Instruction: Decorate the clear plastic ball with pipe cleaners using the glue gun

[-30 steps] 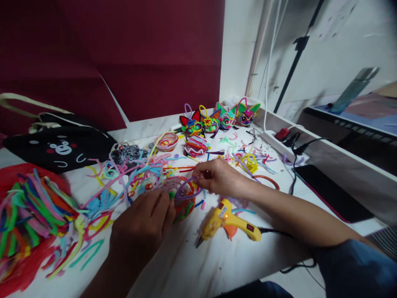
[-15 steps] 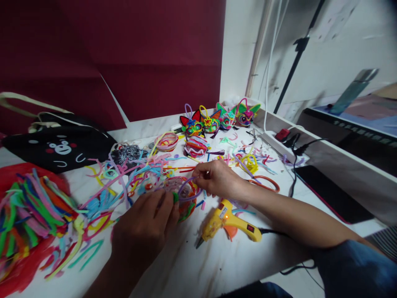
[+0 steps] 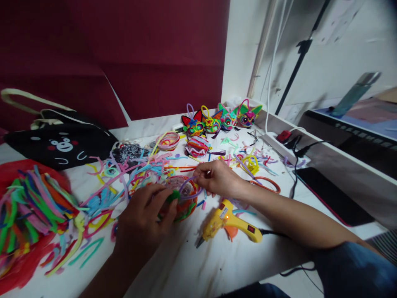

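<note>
My right hand [image 3: 217, 178] pinches a thin purple pipe cleaner [image 3: 186, 182] bent into a curve above a round bowl-like piece [image 3: 194, 203]. This piece is wound with orange, red and green strands and partly hidden by my hands. To its left, my left hand [image 3: 147, 217] has thumb and fingers around a fuzzy green pipe-cleaner piece [image 3: 174, 196]; whether it is joined to the purple strand I cannot tell. Just nearer than my right forearm, a yellow glue gun [image 3: 228, 221] lies with its orange light on and nozzle toward the lower left.
Loose pipe-cleaner scraps [image 3: 145, 171] cover the table behind my hands. Colourful animal-head ornaments [image 3: 195, 127] line the back, near a striped round piece [image 3: 197, 146]. A red bag of pipe cleaners [image 3: 58, 182] lies left; a phone [image 3: 333, 196] and power strip [image 3: 287, 147] lie right.
The thumb and fingers of my left hand have spread a little, showing more of the green piece. My right hand stays nearly in place with the purple pipe cleaner.
</note>
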`<state>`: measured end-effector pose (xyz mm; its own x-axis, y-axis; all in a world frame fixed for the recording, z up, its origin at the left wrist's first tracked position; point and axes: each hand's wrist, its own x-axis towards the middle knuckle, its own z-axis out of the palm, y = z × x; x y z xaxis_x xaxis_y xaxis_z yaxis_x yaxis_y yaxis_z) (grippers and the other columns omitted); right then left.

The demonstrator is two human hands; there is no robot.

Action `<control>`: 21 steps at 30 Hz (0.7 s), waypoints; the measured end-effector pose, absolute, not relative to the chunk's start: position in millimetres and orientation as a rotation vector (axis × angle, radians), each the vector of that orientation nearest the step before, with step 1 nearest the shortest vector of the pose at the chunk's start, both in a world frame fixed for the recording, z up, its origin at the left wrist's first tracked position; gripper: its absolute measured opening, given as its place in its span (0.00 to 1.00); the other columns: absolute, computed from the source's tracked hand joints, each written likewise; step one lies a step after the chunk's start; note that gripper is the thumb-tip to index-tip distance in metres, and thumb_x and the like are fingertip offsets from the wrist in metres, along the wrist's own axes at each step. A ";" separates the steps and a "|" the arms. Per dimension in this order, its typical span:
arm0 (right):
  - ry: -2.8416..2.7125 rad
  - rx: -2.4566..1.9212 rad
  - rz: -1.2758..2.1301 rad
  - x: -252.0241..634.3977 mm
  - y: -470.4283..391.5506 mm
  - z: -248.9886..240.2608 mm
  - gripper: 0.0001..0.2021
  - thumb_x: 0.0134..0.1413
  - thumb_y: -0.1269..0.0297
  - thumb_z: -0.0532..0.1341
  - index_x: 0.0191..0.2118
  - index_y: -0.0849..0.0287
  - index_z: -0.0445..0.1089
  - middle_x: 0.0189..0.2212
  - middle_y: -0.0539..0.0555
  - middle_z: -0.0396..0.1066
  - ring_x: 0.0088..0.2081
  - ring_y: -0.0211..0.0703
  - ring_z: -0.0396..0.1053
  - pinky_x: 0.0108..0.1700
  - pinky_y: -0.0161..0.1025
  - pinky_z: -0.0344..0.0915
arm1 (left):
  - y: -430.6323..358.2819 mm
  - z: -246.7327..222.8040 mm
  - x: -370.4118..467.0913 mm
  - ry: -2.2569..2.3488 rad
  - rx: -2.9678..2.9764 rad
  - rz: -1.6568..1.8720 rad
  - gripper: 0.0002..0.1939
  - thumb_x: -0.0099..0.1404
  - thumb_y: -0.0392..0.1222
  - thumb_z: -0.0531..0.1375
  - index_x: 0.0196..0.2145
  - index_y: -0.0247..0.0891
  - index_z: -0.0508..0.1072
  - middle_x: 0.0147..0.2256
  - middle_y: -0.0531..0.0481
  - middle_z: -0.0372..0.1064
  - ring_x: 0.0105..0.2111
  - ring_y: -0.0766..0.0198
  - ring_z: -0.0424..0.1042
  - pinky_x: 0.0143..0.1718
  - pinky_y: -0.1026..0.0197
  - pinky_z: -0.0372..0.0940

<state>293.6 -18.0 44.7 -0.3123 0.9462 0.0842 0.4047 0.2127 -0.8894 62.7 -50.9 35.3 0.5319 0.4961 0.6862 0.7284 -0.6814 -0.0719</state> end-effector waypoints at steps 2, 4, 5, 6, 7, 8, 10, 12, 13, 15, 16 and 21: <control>-1.803 -1.234 1.112 293.4 -16.3 42.1 0.05 0.54 0.75 0.60 0.29 0.59 0.69 0.17 0.44 0.67 0.16 0.33 0.66 0.22 0.31 0.62 | -49.6 35.6 63.8 -1.035 -2.434 -0.988 0.08 0.67 0.35 0.61 0.44 0.37 0.71 0.42 0.44 0.69 0.43 0.54 0.72 0.46 0.53 0.70; -1.768 -1.215 1.173 292.7 -14.8 40.4 0.04 0.55 0.73 0.60 0.30 0.59 0.69 0.17 0.44 0.67 0.16 0.33 0.66 0.20 0.30 0.63 | -48.1 35.7 64.5 -1.071 -2.452 -1.043 0.06 0.67 0.35 0.60 0.43 0.38 0.70 0.42 0.45 0.68 0.44 0.55 0.72 0.46 0.53 0.70; -1.751 -1.206 1.202 292.2 -14.2 39.9 0.04 0.56 0.72 0.60 0.30 0.59 0.69 0.17 0.44 0.67 0.15 0.33 0.66 0.19 0.30 0.63 | -47.4 35.7 64.6 -1.096 -2.462 -1.070 0.06 0.67 0.36 0.60 0.43 0.38 0.70 0.42 0.45 0.67 0.44 0.55 0.71 0.46 0.53 0.70; -1.737 -1.198 1.226 291.7 -13.6 39.5 0.04 0.56 0.71 0.60 0.30 0.59 0.69 0.16 0.44 0.67 0.15 0.33 0.66 0.19 0.30 0.64 | -46.8 35.7 64.7 -1.121 -2.471 -1.096 0.05 0.67 0.36 0.60 0.42 0.39 0.70 0.41 0.46 0.67 0.44 0.55 0.71 0.46 0.53 0.70; -1.729 -1.189 1.245 291.3 -13.1 39.1 0.04 0.56 0.71 0.60 0.31 0.59 0.70 0.16 0.44 0.67 0.15 0.33 0.66 0.19 0.30 0.65 | -46.3 35.7 64.7 -1.145 -2.482 -1.116 0.05 0.67 0.36 0.60 0.42 0.39 0.70 0.41 0.46 0.67 0.44 0.55 0.71 0.46 0.53 0.70; -1.719 -1.178 1.264 290.9 -12.5 38.5 0.04 0.56 0.69 0.60 0.31 0.59 0.70 0.16 0.44 0.67 0.15 0.33 0.65 0.19 0.30 0.65 | -46.0 35.8 64.6 -1.164 -2.493 -1.133 0.05 0.67 0.36 0.60 0.41 0.39 0.70 0.41 0.47 0.66 0.44 0.55 0.71 0.46 0.53 0.70; -1.664 -1.135 1.331 290.4 -11.2 36.8 0.05 0.55 0.65 0.63 0.31 0.60 0.71 0.16 0.44 0.67 0.15 0.34 0.65 0.19 0.31 0.66 | -46.0 35.9 64.6 -1.189 -2.512 -1.155 0.05 0.67 0.36 0.60 0.41 0.40 0.69 0.41 0.47 0.66 0.45 0.56 0.70 0.46 0.54 0.70; -1.594 -1.085 1.410 290.0 -9.8 34.6 0.10 0.51 0.58 0.68 0.31 0.60 0.71 0.15 0.44 0.67 0.15 0.34 0.65 0.19 0.32 0.65 | -46.9 35.7 64.8 -1.217 -2.517 -1.165 0.06 0.67 0.36 0.59 0.42 0.41 0.69 0.41 0.48 0.66 0.44 0.57 0.70 0.46 0.55 0.69; -1.566 -1.065 1.444 289.8 -9.0 33.5 0.13 0.48 0.55 0.69 0.30 0.60 0.71 0.15 0.44 0.67 0.15 0.34 0.65 0.19 0.32 0.65 | -47.4 35.3 65.0 -1.234 -2.513 -1.172 0.07 0.67 0.36 0.59 0.43 0.41 0.68 0.41 0.48 0.66 0.44 0.57 0.70 0.45 0.55 0.69; -1.549 -1.049 1.479 289.2 -7.8 31.6 0.17 0.46 0.51 0.70 0.30 0.60 0.71 0.14 0.45 0.68 0.15 0.35 0.66 0.19 0.32 0.65 | -48.5 33.8 65.4 -1.265 -2.498 -1.194 0.08 0.66 0.36 0.59 0.44 0.41 0.67 0.41 0.48 0.67 0.43 0.57 0.70 0.44 0.56 0.69; -1.552 -1.047 1.486 288.8 -7.3 31.1 0.17 0.45 0.50 0.70 0.30 0.60 0.72 0.14 0.45 0.68 0.16 0.35 0.67 0.20 0.32 0.66 | -48.9 32.7 65.6 -1.277 -2.490 -1.210 0.09 0.66 0.36 0.59 0.44 0.41 0.66 0.42 0.48 0.67 0.43 0.57 0.70 0.44 0.56 0.69; -1.529 -1.028 1.522 286.7 -6.5 30.3 0.20 0.43 0.49 0.71 0.33 0.61 0.71 0.15 0.45 0.69 0.17 0.36 0.69 0.22 0.32 0.67 | -49.4 26.3 65.1 -1.288 -2.482 -1.276 0.11 0.67 0.35 0.58 0.46 0.42 0.66 0.43 0.48 0.65 0.45 0.57 0.69 0.48 0.55 0.67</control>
